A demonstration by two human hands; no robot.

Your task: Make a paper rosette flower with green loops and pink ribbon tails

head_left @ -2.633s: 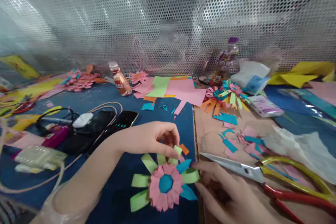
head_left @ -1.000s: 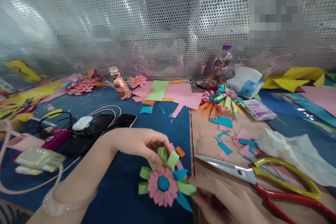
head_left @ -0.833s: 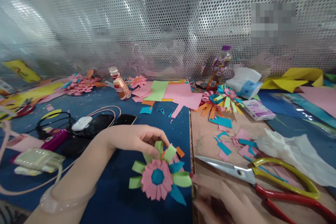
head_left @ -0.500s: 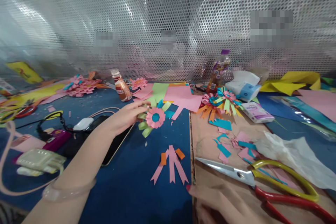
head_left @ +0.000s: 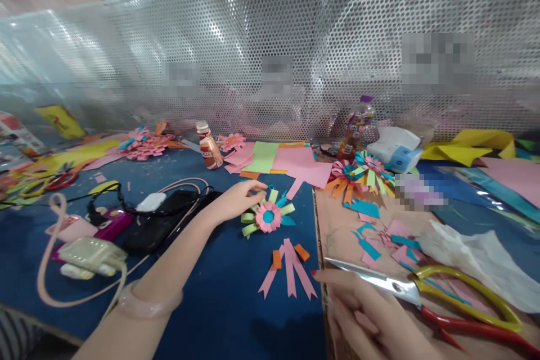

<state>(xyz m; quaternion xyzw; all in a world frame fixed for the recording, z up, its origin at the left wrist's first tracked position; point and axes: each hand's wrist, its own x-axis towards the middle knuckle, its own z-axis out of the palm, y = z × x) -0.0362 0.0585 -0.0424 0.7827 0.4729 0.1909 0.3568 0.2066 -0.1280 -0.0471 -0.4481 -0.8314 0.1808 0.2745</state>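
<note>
My left hand reaches over the blue table, fingers apart, its tips at the upper left edge of a paper flower. That flower has a pink ring round a blue centre, with green loops and blue pointed pieces. Just below it lie pink notched paper strips fanned out, with two small orange pieces beside them. My right hand hovers low at the board's edge, index finger stretched toward the strips and nothing visible in it. Close by, scissors with one yellow and one red handle lie partly behind this hand.
Phones, cables and a charger lie left of my arm. Behind are coloured paper sheets, a small bottle, a drink bottle and finished rosettes. Paper scraps and crumpled tissue lie on the right.
The view has tilted up slightly and shifted left. My left fingers have loosened from the flower, which now rests more fully in view. My right hand has moved up toward the scissors' tip.
</note>
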